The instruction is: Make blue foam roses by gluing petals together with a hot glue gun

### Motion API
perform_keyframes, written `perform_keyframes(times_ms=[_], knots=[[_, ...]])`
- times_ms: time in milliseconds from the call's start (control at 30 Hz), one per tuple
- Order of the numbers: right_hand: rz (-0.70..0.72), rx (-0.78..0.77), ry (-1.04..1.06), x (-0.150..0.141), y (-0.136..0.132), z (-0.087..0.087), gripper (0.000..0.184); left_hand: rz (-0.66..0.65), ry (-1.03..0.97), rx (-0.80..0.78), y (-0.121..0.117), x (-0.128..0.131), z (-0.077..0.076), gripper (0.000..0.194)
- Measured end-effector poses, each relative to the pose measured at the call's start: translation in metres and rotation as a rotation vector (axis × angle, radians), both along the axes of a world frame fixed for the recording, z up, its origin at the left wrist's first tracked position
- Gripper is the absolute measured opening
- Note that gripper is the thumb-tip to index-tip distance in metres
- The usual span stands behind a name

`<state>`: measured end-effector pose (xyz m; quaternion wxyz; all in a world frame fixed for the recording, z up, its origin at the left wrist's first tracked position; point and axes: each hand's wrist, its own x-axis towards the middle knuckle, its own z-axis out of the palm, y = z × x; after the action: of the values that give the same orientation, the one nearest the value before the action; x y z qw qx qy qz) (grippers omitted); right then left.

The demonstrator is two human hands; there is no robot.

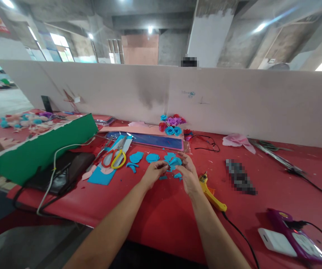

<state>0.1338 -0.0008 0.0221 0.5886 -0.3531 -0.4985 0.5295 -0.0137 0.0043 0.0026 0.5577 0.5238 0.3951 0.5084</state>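
A curved blue petal (175,161), of paper or thin foam, is between my two hands. My right hand (189,175) holds it, fingers curled round its right side. At its left, my left hand (154,173) is closed in a pinch; what lies between the fingertips is too small to make out. Blue cut petals (152,158) lie in a stack left of my hands, beside another petal pile (136,157) and curled blue scraps (133,167). A yellow glue gun (211,195) rests just right of my right hand.
Scissors with red and yellow handles (118,158) lie on blue sheets (102,176). Behind stand finished paper roses (173,125) by a white partition (107,93). A green board (46,149) is at left; a purple power strip (298,235) and cables are at right.
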Motion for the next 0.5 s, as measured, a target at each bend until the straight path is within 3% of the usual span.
perform_keyframes(times_ms=[333, 500], knots=[[-0.042, -0.004, -0.009, -0.0028, -0.0019, 0.0063, 0.042, 0.009, 0.044, -0.030, -0.0003, 0.0011, 0.0007, 0.036], [-0.045, 0.007, -0.005, -0.0027, -0.0018, 0.0054, 0.041, 0.008, -0.037, -0.028, 0.0016, 0.0018, -0.0008, 0.040]])
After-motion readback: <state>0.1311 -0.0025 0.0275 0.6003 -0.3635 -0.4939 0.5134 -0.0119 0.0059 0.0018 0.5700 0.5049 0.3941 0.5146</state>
